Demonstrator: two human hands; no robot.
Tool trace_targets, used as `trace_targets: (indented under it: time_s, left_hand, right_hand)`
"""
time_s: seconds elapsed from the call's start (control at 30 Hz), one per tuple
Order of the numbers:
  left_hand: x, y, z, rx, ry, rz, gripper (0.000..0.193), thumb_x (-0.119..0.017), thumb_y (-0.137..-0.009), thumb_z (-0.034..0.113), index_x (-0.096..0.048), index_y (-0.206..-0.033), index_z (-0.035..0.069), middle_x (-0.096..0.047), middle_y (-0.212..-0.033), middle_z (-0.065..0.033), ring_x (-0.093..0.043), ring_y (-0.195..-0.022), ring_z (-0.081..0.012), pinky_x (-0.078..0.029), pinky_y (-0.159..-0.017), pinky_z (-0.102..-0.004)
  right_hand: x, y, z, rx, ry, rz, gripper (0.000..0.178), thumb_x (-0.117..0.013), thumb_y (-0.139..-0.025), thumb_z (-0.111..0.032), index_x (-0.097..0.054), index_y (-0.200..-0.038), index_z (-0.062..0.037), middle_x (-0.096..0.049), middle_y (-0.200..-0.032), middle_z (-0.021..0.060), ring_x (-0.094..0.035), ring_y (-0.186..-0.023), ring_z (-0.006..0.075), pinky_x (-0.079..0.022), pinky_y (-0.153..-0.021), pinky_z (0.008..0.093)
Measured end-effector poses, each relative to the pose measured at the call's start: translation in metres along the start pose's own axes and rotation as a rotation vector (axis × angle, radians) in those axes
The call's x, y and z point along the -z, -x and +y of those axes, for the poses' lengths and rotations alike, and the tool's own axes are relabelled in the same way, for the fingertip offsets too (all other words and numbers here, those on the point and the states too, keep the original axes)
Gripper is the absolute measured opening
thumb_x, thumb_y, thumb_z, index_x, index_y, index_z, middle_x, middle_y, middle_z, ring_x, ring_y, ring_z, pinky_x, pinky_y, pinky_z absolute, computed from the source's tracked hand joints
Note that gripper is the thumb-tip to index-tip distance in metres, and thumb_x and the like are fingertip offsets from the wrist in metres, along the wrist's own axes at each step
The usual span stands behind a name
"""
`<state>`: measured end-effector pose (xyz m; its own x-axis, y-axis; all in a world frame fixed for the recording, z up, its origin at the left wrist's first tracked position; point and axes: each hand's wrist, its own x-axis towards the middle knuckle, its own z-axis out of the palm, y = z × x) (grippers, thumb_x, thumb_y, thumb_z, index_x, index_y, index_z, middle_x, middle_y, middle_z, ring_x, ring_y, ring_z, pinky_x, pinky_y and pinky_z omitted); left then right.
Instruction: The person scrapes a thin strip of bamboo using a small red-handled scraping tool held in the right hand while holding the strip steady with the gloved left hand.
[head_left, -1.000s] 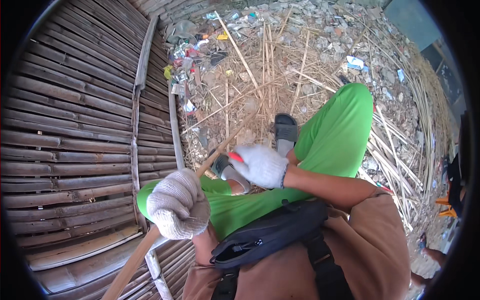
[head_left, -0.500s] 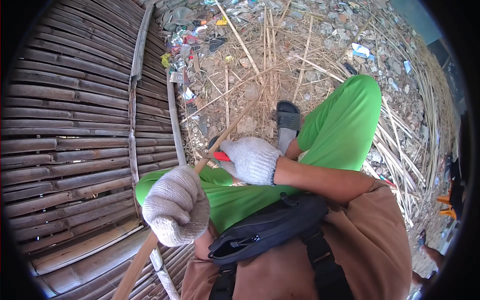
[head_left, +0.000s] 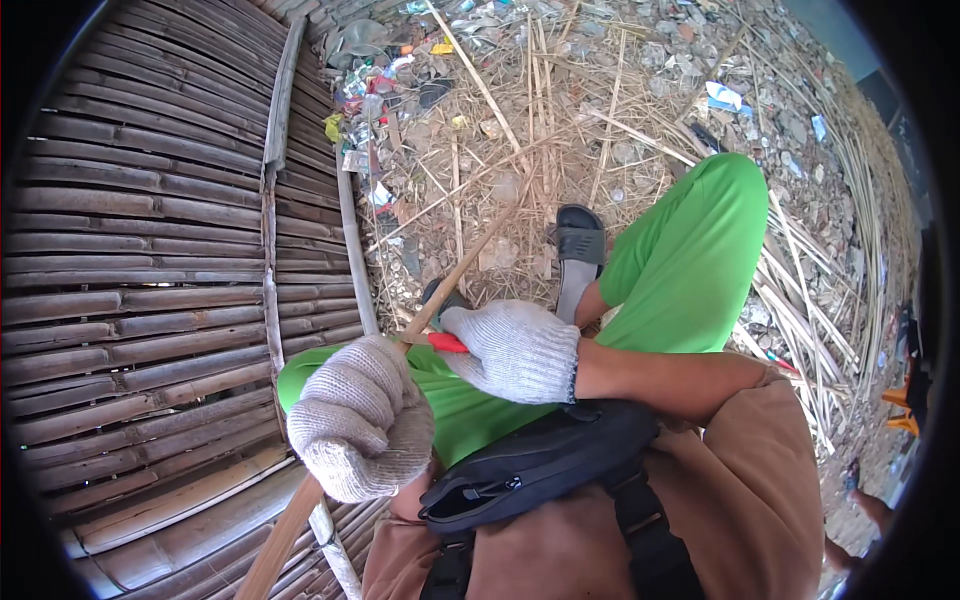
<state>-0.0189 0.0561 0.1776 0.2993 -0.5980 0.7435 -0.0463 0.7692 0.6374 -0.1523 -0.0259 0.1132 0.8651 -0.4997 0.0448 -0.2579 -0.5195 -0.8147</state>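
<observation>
A long bamboo strip (head_left: 468, 262) slants from the lower left up toward the middle of the ground. My left hand (head_left: 360, 420), in a grey knitted glove, is closed around it. My right hand (head_left: 515, 350), gloved the same way, is closed on a red-handled knife (head_left: 446, 343). The blade meets the strip just beyond my left hand; most of the blade is hidden, so its shape cannot be made out. Both hands are above my lap, over green trousers (head_left: 690, 250).
On the left is a platform of bamboo slats (head_left: 150, 250) with a pole along its edge. Litter (head_left: 375, 95), straw and loose bamboo strips (head_left: 810, 320) cover the ground. A black waist bag (head_left: 540, 465) lies across my lap. Part of another person's limb (head_left: 872, 505) shows at the far right.
My right hand and the red-handled knife have come slightly nearer to me along the strip. My left hand still grips the strip, almost in the same place.
</observation>
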Motion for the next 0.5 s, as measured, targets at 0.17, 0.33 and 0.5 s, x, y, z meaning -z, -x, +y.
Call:
trace_targets:
  time_s: [0.17,0.33,0.5]
  left_hand:
    - [-0.012,0.003,0.004,-0.012,-0.062,0.095,0.037,-0.05,-0.109,0.023,-0.046,-0.075,0.011,-0.043,-0.063,-0.001,-0.042,-0.05,-0.0144,-0.041,-0.045,-0.0302]
    - [-0.02,-0.004,-0.006,-0.05,-0.018,0.117,0.039,-0.046,-0.111,0.024,-0.044,-0.073,0.012,-0.041,-0.061,-0.0002,-0.039,-0.048,-0.0128,-0.038,-0.043,-0.0277]
    - [-0.013,-0.007,-0.003,-0.059,-0.061,0.188,0.043,-0.044,-0.111,0.026,-0.042,-0.07,0.014,-0.04,-0.061,-0.001,-0.036,-0.046,-0.0126,-0.037,-0.04,-0.0278]
  right_hand:
    - [-0.013,-0.009,0.022,-0.044,0.038,0.042,0.033,-0.063,-0.101,-0.034,-0.06,-0.104,-0.0007,-0.069,-0.076,0.0261,-0.072,-0.077,0.0476,-0.057,-0.071,0.0585]
    - [-0.027,-0.016,0.129,-0.339,0.237,-0.005,0.036,-0.059,-0.103,-0.034,-0.062,-0.106,0.0022,-0.071,-0.079,0.0245,-0.072,-0.077,0.0469,-0.058,-0.074,0.0586]
    - [-0.001,-0.009,0.016,-0.101,-0.06,-0.012,0.035,-0.061,-0.102,-0.034,-0.062,-0.107,0.0005,-0.07,-0.078,0.0263,-0.073,-0.076,0.0461,-0.059,-0.07,0.057]
